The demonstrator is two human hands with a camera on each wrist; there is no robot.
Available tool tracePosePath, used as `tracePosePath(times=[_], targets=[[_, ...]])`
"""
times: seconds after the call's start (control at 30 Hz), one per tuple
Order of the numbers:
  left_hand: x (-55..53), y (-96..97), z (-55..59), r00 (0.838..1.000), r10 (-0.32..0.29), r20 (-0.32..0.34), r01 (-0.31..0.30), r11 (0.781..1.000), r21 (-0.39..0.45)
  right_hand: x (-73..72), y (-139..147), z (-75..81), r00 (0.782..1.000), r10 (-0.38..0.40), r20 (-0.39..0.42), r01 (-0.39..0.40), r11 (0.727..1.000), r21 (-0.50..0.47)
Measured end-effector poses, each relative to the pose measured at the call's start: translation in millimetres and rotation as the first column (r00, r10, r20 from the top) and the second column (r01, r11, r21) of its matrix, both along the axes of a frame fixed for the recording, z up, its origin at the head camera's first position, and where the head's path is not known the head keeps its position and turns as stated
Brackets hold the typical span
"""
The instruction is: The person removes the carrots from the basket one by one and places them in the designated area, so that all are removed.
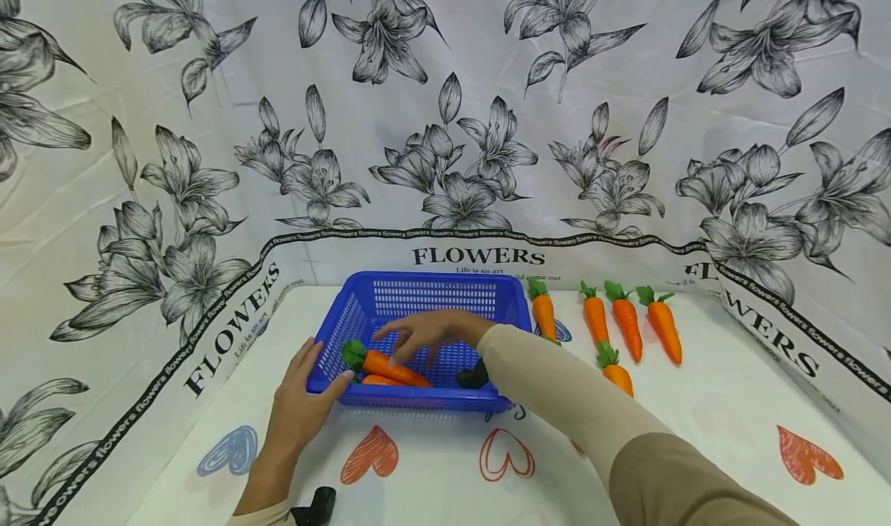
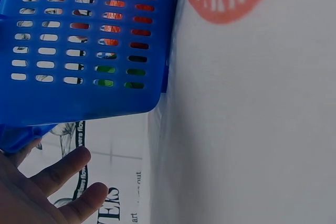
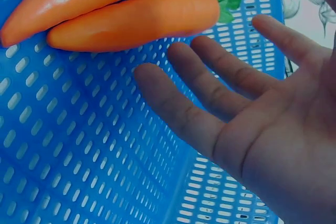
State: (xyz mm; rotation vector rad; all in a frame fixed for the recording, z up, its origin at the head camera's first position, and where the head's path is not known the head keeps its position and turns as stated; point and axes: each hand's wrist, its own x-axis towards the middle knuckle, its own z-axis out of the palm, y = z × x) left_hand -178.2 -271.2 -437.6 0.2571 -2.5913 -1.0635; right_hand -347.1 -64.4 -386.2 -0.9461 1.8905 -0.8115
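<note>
A blue plastic basket [image 1: 445, 404] with slotted walls stands on the table. Inside, at its front left, two orange carrots [image 3: 142, 18] with green leafy tops lie side by side. My right hand [image 1: 425, 333] reaches into the basket just over these carrots, fingers spread and loosely bent, with nothing held. In the right wrist view its palm and fingertips show apart from the carrots. My left hand [image 1: 302, 394] rests at the basket's front left corner, thumb by the front rim and fingers stretched along the left side.
Right of the basket lie several more carrots [image 1: 626, 329], one of them close against its right wall. A white cloth [image 1: 418, 503] with printed hearts covers the table. Behind and at both sides hangs a flower-print curtain [image 1: 473, 85]. A black device [image 1: 320, 507] sits at my left cuff.
</note>
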Motion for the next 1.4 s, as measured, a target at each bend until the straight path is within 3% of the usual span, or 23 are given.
tracePosePath(times=[0.5, 1.0, 1.4], targets=[[-1.3, 6.8, -2.7, 1.0, -0.004, -0.005, 0.004, 1.0, -0.001, 5.1, 6, -8.9, 1.0, -0.028, 0.01, 0.027, 0.996, 0.087], [-0.9, 6.6, -1.0, 1.0, -0.006, 0.004, 0.006, 1.0, 0.0, 5.0, 9, -7.8, 0.996, -0.013, -0.089, 0.029, 0.982, 0.189], [-0.8, 2.8, -0.5, 1.0, 0.017, 0.001, -0.017, 1.0, -0.012, 2.0, 3, 6.9, 0.987, -0.101, -0.128, 0.111, 0.991, 0.072]])
